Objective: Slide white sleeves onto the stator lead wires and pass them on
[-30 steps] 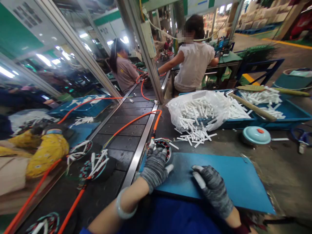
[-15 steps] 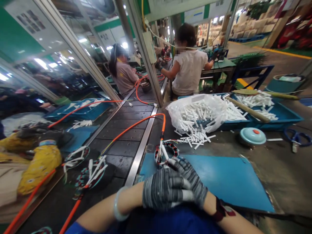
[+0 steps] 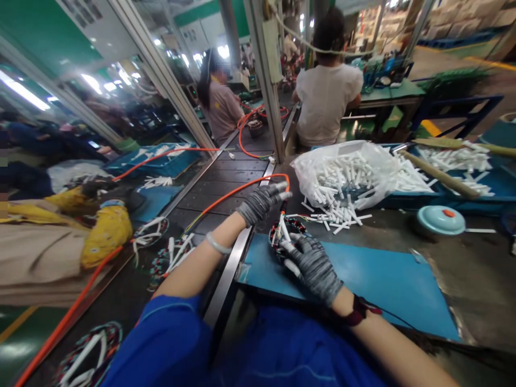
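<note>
At the far left of the blue mat point(image 3: 374, 285), wound ring point(image 3: 274, 236): lies at the mat's edge, white tubes point(image 3: 285, 231) slanting across its opening.
Right hand point(image 3: 316, 269): gloved, fingers bent over the ring's near side, fingertips by those tubes; spread looks narrow. Cannot tell whether it grips or only rests.
Left hand point(image 3: 262, 204): gloved, fingers stretched out at the bend of the orange cable point(image 3: 278, 175), just beyond the ring; cannot tell whether they close on it.
Change: half a second ago the left hand lay against the right, close to the body; now the two are apart.
Meaning (judged): ring and cable are being handled together, one hand at each.
Loose tubes point(image 3: 341, 217): spilled just beyond the mat, before a plastic bag point(image 3: 300, 172).
Conveyor point(image 3: 226, 172): left of the mat; the cable arches over it.
Co-worker's yellow sleeve point(image 3: 107, 234): across the conveyor, well apart.
</note>
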`<state>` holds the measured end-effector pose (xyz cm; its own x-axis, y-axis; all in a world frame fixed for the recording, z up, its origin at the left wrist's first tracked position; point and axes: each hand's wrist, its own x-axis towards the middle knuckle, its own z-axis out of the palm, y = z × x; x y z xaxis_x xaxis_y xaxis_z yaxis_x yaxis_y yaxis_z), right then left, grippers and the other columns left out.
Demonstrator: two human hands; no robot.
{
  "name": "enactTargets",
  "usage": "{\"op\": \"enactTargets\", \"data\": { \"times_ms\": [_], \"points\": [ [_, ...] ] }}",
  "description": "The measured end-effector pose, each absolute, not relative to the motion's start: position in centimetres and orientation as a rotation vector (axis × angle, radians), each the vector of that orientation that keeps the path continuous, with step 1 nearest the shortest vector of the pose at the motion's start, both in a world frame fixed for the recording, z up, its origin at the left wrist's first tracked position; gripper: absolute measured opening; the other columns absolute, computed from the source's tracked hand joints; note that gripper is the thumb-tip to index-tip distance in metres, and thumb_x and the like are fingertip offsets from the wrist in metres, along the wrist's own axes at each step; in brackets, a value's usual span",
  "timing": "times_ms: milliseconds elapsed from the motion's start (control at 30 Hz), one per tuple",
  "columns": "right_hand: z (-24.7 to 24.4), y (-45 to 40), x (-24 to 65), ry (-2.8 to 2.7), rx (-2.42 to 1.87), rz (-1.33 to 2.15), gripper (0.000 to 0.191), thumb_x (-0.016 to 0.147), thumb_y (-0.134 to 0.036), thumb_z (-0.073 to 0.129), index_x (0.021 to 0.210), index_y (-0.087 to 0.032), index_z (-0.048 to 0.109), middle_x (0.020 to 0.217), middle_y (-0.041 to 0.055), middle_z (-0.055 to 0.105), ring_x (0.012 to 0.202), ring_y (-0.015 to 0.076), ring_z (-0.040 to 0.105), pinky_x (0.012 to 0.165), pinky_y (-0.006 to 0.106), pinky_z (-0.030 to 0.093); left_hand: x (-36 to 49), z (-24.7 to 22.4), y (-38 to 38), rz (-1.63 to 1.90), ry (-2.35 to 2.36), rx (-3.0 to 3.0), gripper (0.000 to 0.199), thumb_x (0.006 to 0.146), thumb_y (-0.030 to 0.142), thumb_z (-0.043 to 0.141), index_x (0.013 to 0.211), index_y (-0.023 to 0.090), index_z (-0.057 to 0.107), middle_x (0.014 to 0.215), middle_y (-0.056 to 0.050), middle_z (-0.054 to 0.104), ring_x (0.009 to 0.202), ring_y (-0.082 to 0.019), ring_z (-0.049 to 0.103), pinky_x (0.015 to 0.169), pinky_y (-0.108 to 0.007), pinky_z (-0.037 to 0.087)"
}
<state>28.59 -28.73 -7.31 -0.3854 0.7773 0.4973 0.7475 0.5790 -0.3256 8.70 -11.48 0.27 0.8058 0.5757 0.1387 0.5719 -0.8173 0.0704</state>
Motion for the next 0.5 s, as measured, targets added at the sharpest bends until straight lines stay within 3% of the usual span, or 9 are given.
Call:
{"op": "enactTargets", "data": {
  "times_ms": [133,233,333,500],
  "points": [
    [-7.4,-27.6,28.2,-2.216,-1.276,0.089,0.03,0.1,-0.04,0.058,0.122,-0.026,0.073,0.113,0.0122,0.072,0.1,0.0275,0.065,0.093,0.046,0.052,11.4,0.0,-10.7,-0.13,0.844,3.104,0.051,0.085,0.017,0.065,0.136,0.018,0.063,0.156,-0.012,0.051,0.149,-0.035,0.038,0.126,-0.061,0.02],
    [-7.6,-27.4,29.1,-2.241,-1.248,0.102,0.027,0.099,-0.043,0.059,0.116,-0.027,0.074,0.106,0.0091,0.073,0.096,0.0247,0.065,0.095,0.044,0.05,12.0,1.6,-11.9,-0.153,0.896,3.117,0.029,0.089,0.023,0.064,0.116,0.018,0.072,0.13,-0.01,0.071,0.137,-0.03,0.053,0.127,-0.061,0.017],
    [-8.1,-27.6,30.7,-2.25,-1.215,0.136,0.027,0.101,-0.043,0.057,0.111,-0.025,0.073,0.099,0.0072,0.073,0.092,0.0229,0.064,0.089,0.039,0.05,11.2,3.7,-12.5,-0.094,1.038,3.077,0.025,0.097,0.025,0.052,0.108,0.022,0.074,0.101,-0.005,0.076,0.111,-0.024,0.067,0.127,-0.059,0.02],
    [-8.7,-28.9,34.2,-2.125,-1.158,0.419,0.025,0.103,-0.042,0.052,0.105,-0.027,0.071,0.094,0.0026,0.072,0.087,0.019,0.064,0.082,0.034,0.05,7.7,6.6,-11.6,0.102,1.513,2.884,0.022,0.095,0.027,0.059,0.11,0.023,0.074,0.1,-0.005,0.076,0.108,-0.025,0.067,0.12,-0.06,0.032]
  ]
}}
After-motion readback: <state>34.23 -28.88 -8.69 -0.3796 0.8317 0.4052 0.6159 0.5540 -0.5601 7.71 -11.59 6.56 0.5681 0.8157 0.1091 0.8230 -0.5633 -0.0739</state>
